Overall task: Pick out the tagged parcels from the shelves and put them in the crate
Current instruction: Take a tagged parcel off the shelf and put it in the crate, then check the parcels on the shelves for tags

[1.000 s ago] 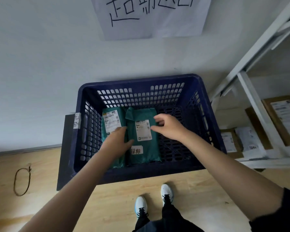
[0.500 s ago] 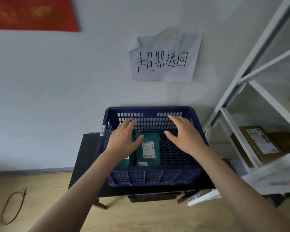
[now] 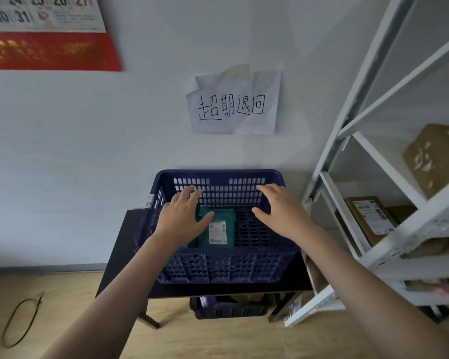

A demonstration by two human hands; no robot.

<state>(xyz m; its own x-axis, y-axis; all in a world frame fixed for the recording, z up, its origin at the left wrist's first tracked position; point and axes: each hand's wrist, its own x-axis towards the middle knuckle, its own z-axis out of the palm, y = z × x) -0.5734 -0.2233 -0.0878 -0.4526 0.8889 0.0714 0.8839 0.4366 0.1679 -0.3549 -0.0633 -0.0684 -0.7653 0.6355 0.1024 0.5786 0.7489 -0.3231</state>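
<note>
A dark blue slotted crate [image 3: 226,265] stands on a small black table [image 3: 119,255] against the wall. Inside it lies a green parcel [image 3: 218,229] with a white label; a second green parcel beside it is mostly hidden behind my left hand. My left hand [image 3: 182,218] hovers above the crate's left half, fingers spread and holding nothing. My right hand [image 3: 280,211] hovers above the right half, fingers relaxed and empty.
A white metal shelf unit [image 3: 373,177] stands right of the crate, with cardboard boxes [image 3: 368,216] on its shelves. A handwritten paper sign [image 3: 233,104] and a calendar [image 3: 44,35] hang on the wall. Another dark crate [image 3: 228,307] sits under the table. A cord loop [image 3: 21,320] lies on the wooden floor.
Both hands let go of the green parcels and lifted out of the crate. The view has pulled back and tilted up, showing more wall and shelving.
</note>
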